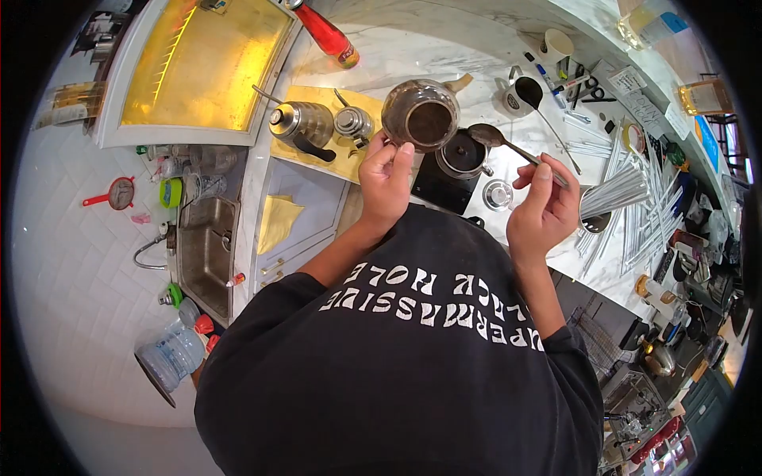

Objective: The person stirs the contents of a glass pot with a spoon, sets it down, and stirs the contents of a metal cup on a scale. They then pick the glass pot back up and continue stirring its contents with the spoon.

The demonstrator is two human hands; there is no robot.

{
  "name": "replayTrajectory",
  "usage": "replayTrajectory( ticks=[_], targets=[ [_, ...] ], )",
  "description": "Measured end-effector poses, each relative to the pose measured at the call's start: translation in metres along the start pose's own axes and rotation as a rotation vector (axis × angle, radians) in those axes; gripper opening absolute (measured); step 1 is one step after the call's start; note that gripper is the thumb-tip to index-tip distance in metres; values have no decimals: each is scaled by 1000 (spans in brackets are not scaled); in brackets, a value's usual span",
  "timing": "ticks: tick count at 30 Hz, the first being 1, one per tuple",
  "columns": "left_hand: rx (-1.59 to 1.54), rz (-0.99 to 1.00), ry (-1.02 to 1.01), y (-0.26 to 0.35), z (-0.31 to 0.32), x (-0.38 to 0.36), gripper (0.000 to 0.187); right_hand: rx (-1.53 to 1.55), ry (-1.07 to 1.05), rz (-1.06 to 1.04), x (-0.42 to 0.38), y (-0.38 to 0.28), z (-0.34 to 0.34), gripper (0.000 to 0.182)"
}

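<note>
The jar [421, 115] sits left of the spoon [496, 139], above the small pot [463, 155].

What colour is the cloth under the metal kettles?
Yellow. The cloth lies on the marble counter beneath the kettles, seen best in the head view.

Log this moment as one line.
left hand: holds glass jar, tilted | right hand: holds spoon beside jar | below: small pot

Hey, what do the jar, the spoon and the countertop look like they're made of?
Jar in the left hand: seemingly clear glass, dark contents show through. Spoon in the right hand: likely polished metal, grey with a sheen. Countertop: white with grey veins, so marble or a look-alike.
</note>
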State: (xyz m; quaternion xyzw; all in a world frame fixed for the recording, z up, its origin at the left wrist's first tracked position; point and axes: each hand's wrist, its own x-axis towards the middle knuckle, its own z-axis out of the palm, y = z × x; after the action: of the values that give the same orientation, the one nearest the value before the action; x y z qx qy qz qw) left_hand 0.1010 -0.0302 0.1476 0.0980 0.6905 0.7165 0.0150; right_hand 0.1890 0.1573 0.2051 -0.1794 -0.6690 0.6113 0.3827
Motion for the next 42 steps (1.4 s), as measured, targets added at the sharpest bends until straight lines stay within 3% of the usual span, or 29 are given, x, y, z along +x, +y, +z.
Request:
replayTrajectory(
  ticks=[2, 6, 9, 13, 17, 18, 29, 36, 38, 42],
  targets=[
    [2, -43, 11, -2, -3, 1, 28, -74, -18, -5, -5, 14, 1, 15],
    [48, 5, 9, -8, -4, 1, 23, -444, -317, -409, 0, 46, 1, 25],
    [33, -25, 6, -5, -5, 2, 30, -470, -297, -532, 2, 45, -1, 26],
    [22, -40, -4, -3, -5, 0, 30, -318, -151, -296, 5, 27, -8, 22],
    [-18, -26, -60, -5, -5, -1, 27, -42, -90, -333, 7, -7, -3, 18],
    [-21, 3, -88, -3, -3, -1, 27, -26, -93, -249, 2, -19, -2, 16],
    [-49, 60, -205, 19, 5, -7, 20, -243, -331, -448, 1, -6, 15, 20],
    [18, 152, -230, 23, 6, -6, 20, -202, -297, -382, -3, 1, 18, 18],
    [29, 178, -193, 26, 9, -6, 29, -175, -284, -329, -2, 0, 16, 17],
    [37, 84, -227, 19, 2, -7, 20, -146, -235, -167, -2, -6, 13, 15]
  ],
)
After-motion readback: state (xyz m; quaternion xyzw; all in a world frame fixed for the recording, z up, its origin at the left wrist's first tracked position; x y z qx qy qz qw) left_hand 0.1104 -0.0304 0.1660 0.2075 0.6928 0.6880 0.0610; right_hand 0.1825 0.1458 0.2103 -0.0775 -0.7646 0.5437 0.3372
